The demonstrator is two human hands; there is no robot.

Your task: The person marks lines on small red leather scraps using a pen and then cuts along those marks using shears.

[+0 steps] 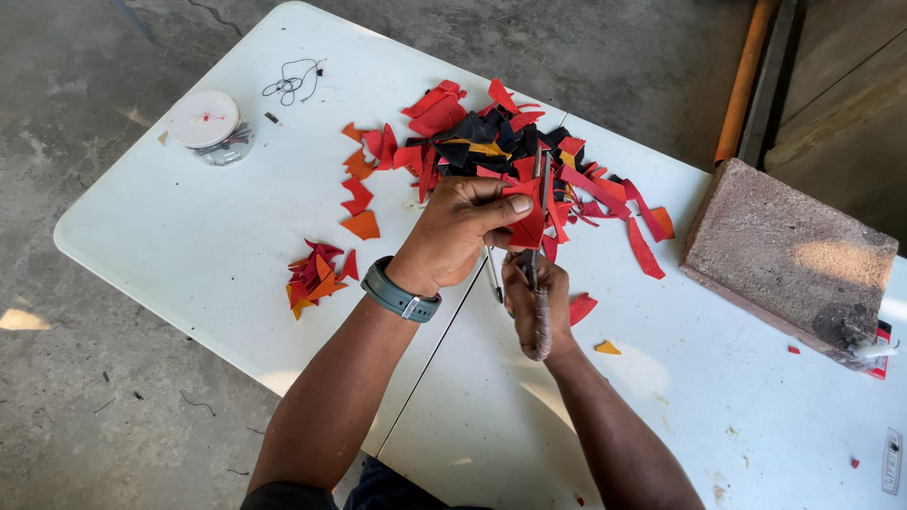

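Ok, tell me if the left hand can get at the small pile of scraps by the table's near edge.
Probably not yet: the left hand is pinching a red piece. The small pile lies uncovered beside that wrist.

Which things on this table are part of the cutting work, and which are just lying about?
In use: left hand holding a red scrap; right hand working the scissors; scrap heap; small cut pile.
Lying about: brick block; round container; black thread.

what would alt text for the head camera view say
A person's left hand holds a red scrap while the right hand works scissors on it, above a white table strewn with red, orange and black scraps. A stone block lies at right.
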